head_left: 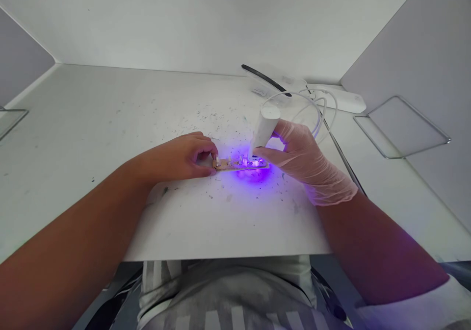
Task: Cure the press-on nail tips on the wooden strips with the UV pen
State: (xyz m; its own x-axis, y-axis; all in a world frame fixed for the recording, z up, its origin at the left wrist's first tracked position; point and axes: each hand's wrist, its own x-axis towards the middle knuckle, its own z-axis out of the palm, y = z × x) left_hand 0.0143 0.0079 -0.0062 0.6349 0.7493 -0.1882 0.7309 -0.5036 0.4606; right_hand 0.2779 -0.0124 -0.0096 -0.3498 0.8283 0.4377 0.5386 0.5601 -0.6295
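Observation:
My bare left hand [196,156] pinches the left end of a narrow tan strip [222,165] between thumb and fingers. Small shiny pieces stand in a row along the strip; they are too small to name. My right hand [300,153], in a thin clear glove, is closed around a white handheld UV lamp [265,126]. The lamp tilts down over the strip's right end, and its purple light falls on the pieces and the table around them. Whether the lamp touches the pieces, I cannot tell.
Dark specks are scattered over the white table [176,227]. A white cable [319,114] loops behind my right hand near a white oblong device [342,99]. A clear visor-like piece with a black band [267,81] lies at the back. A wire frame [403,129] is at right.

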